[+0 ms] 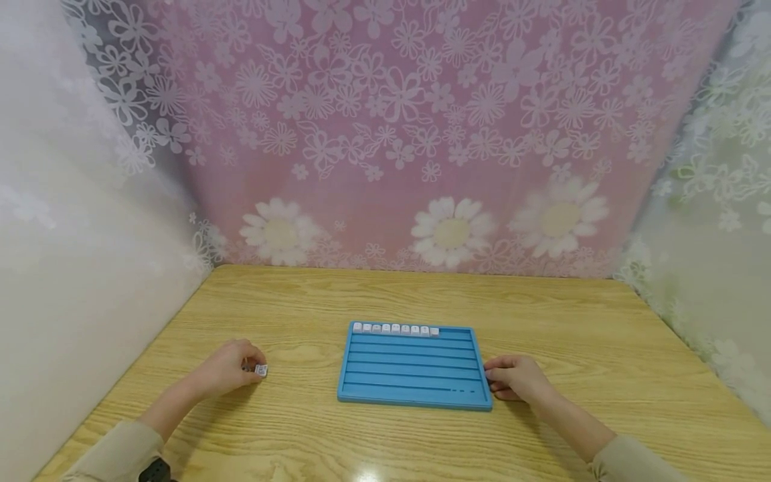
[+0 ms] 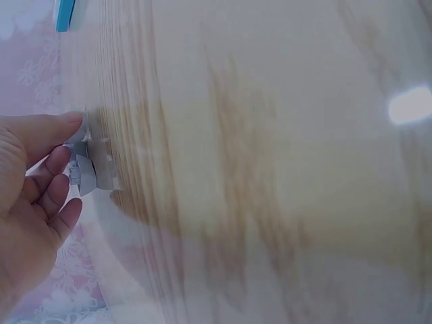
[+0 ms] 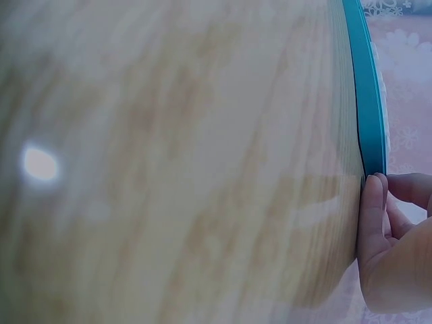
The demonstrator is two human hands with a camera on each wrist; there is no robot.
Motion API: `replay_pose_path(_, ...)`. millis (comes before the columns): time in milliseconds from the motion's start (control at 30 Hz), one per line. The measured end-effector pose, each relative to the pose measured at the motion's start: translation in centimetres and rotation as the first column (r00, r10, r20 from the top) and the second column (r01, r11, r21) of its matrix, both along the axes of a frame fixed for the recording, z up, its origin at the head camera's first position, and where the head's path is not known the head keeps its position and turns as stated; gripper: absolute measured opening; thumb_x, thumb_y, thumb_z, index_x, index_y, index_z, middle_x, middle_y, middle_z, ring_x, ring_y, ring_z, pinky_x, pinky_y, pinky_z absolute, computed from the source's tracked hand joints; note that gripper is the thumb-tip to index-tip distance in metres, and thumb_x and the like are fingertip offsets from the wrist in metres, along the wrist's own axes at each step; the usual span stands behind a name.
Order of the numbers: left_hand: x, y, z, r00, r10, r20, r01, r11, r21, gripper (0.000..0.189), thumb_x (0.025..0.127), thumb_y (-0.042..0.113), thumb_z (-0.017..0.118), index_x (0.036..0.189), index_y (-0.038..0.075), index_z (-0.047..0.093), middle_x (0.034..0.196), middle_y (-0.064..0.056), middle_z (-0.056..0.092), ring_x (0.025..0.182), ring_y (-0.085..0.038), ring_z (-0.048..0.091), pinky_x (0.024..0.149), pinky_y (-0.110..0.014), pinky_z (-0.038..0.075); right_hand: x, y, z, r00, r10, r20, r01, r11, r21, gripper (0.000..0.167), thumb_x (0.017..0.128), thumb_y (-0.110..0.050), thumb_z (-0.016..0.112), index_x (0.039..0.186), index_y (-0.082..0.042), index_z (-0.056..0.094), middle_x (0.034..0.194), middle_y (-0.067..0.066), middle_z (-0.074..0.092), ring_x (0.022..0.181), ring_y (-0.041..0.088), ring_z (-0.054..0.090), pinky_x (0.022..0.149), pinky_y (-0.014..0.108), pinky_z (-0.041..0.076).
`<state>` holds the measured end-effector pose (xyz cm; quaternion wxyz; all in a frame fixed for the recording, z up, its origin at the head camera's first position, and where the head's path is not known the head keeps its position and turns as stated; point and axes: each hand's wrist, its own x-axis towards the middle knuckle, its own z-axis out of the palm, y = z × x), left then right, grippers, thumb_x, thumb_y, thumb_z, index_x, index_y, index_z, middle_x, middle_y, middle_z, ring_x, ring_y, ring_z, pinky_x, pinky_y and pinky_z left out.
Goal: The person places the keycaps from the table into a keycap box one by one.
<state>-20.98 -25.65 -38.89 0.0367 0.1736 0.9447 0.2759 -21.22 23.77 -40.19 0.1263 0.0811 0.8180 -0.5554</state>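
Observation:
My left hand [image 1: 231,367] is low over the wood table, left of the blue tray. Its thumb and fingers pinch small pale keycaps [image 1: 261,370], which the left wrist view shows as light grey keycaps [image 2: 82,174] by the fingertips; the fingers partly hide them. Toward the middle lies the ridged blue tray [image 1: 409,371], flat on the table. A row of several white keycaps [image 1: 395,329] fills most of its top slot. At the tray's right side, my right hand [image 1: 518,380] grips the edge; thumb and index finger meet at the blue rim [image 3: 370,101] in the right wrist view.
The wood-grain table [image 1: 289,435] reaches back to a pink flowered curtain [image 1: 361,134]. Pale walls of cloth stand at left and right. A dark watch [image 1: 155,470] sits on the left wrist.

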Motion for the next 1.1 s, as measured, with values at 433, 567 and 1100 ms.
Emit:
replay_pose_path(433,-0.5,0.9,1.2,0.998,0.044,0.035,-0.047,0.995,0.086,0.016,0.085,0.008,0.065,0.099,0.002,0.062,0.083,-0.003,0.057,0.073,-0.017,0.05,0.06,-0.032,0.044,0.1,0.0,0.2,1.0,0.014,-0.019,-0.014,1.0,0.004,0.024,0.089,-0.003,0.057,0.108,0.011,0.06,0.077,0.005,0.061,0.067,0.014,0.058,0.06,0.028,0.053)
replay_pose_path(567,-0.8,1.7,1.7,0.999,0.038,0.023,-0.04,0.996,0.076,0.016,0.085,0.008,0.064,0.1,0.002,0.062,0.081,-0.002,0.056,0.07,-0.017,0.049,0.058,-0.031,0.043,0.2,-0.1,0.2,1.0,0.015,-0.017,-0.015,1.0,0.006,0.024,0.089,-0.003,0.057,0.108,0.011,0.06,0.078,0.005,0.061,0.067,0.014,0.058,0.06,0.028,0.053)
replay_pose_path(1100,-2.3,5.6,1.9,0.99,-0.113,-0.086,0.12,0.989,0.082,0.026,0.09,0.01,0.058,0.113,-0.001,0.063,0.091,0.001,0.059,0.071,-0.011,0.047,0.059,-0.027,0.041,0.0,-0.1,0.0,1.0,-0.01,-0.006,0.01,1.0,0.015,0.023,0.088,-0.002,0.057,0.107,0.01,0.06,0.078,0.005,0.061,0.067,0.014,0.057,0.06,0.028,0.052)
